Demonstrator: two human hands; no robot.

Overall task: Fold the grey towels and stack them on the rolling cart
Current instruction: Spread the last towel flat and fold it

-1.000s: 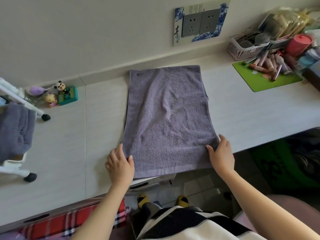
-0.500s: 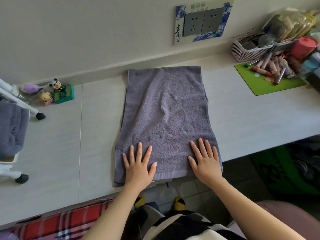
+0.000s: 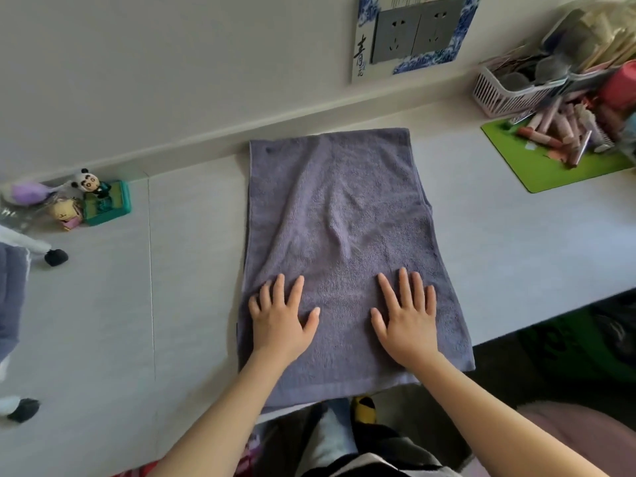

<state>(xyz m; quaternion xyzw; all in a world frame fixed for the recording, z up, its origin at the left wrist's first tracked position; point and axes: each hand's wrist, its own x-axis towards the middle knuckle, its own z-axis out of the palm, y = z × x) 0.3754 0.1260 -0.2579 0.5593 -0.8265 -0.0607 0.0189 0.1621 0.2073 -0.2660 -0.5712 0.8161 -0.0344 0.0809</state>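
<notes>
Two hands lie flat on the near end of the grey towel on the white desk: left hand and right hand, fingers spread straight, holding nothing.

Both forearms bare, no sleeves in view, no watch or rings that I can see on left hand or right hand. Torso at bottom edge: dark top with a white band across it, details blurred. Below that, grey-blue trouser legs and a yellow slipper with black marking.
</notes>
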